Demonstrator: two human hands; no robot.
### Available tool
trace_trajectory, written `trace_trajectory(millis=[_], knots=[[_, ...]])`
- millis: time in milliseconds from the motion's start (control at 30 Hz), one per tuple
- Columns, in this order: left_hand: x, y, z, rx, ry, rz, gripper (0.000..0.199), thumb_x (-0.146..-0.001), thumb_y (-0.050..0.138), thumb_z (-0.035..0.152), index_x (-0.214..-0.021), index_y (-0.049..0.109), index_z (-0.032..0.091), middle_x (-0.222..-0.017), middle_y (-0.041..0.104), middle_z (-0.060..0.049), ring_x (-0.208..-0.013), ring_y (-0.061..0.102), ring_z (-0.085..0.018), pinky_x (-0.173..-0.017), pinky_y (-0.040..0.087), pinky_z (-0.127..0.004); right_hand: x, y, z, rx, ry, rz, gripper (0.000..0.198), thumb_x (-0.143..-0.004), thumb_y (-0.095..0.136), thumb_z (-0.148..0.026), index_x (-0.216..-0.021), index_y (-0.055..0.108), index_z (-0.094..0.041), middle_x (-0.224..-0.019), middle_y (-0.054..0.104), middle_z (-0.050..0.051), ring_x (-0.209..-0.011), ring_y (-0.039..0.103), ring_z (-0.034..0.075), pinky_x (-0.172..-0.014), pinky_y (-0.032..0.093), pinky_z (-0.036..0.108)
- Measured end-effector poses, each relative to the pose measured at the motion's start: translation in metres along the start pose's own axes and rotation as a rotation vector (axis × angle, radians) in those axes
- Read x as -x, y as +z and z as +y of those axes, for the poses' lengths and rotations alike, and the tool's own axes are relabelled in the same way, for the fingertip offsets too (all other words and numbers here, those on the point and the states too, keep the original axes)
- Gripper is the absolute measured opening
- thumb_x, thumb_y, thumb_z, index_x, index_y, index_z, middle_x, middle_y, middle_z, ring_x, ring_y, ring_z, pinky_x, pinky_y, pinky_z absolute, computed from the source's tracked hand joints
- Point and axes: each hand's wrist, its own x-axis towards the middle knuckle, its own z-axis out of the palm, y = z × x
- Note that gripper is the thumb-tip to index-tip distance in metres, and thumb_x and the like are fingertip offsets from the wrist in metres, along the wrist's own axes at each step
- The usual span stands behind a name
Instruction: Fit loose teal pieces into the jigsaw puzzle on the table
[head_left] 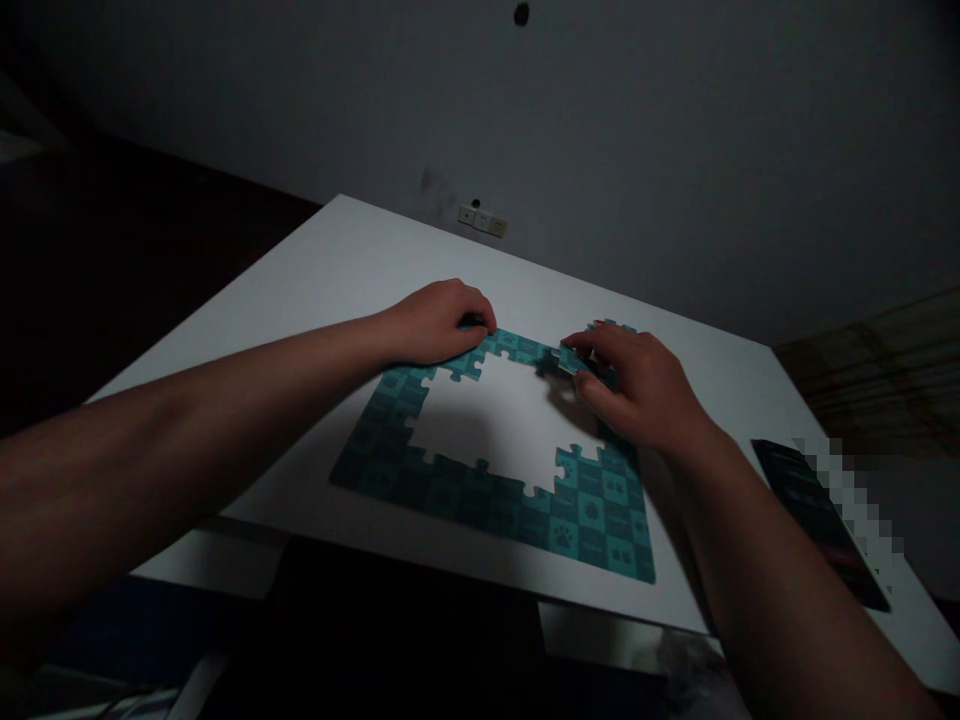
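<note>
A teal jigsaw puzzle (pixel 465 488) lies flat on the white table, joined as a frame of checkered pieces with paw prints around a large white gap. At its far left edge rests my left hand (pixel 439 322), fingers curled, thumb and fingertips closed on the border. My right hand (pixel 637 380) is over the far right corner and pinches a teal puzzle piece (pixel 571 362) between thumb and fingers, tilted just above the border. More teal pieces (pixel 615 326) show beyond the right fingers; the hand partly hides them and the corner.
The white table (pixel 300 275) reaches back towards a grey wall with a socket panel (pixel 482 220). To the right of my right forearm lies a dark flat object (pixel 814 520), like a tablet or printed box. The near table edge runs below the puzzle.
</note>
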Motion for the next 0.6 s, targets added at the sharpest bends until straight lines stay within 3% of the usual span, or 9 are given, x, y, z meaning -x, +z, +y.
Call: trace_trajectory(millis=[267, 600], knots=[[0.0011, -0.0003, -0.0008, -0.007, 0.017, 0.016, 0.036, -0.105, 0.076, 0.028, -0.129, 0.103, 0.027, -0.131, 0.099, -0.01, -0.131, 0.088, -0.034, -0.12, 0.065, -0.048, 0.001, 0.0046, -0.0025, -0.025, 0.0, 0.034, 0.037, -0.112, 0.079, -0.041, -0.146, 0.093, -0.034, -0.129, 0.093, 0.017, -0.127, 0.086, 0.051, -0.1, 0.067, 0.063], [0.001, 0.0005, -0.0009, -0.006, 0.018, 0.018, 0.035, -0.105, 0.076, 0.026, -0.128, 0.102, 0.028, -0.131, 0.099, -0.009, -0.129, 0.088, -0.033, -0.12, 0.065, -0.047, 0.0009, 0.005, -0.0057, -0.064, -0.015, 0.028, 0.045, -0.113, 0.078, -0.041, -0.156, 0.09, -0.034, -0.127, 0.093, 0.019, -0.115, 0.086, 0.05, -0.098, 0.067, 0.066]])
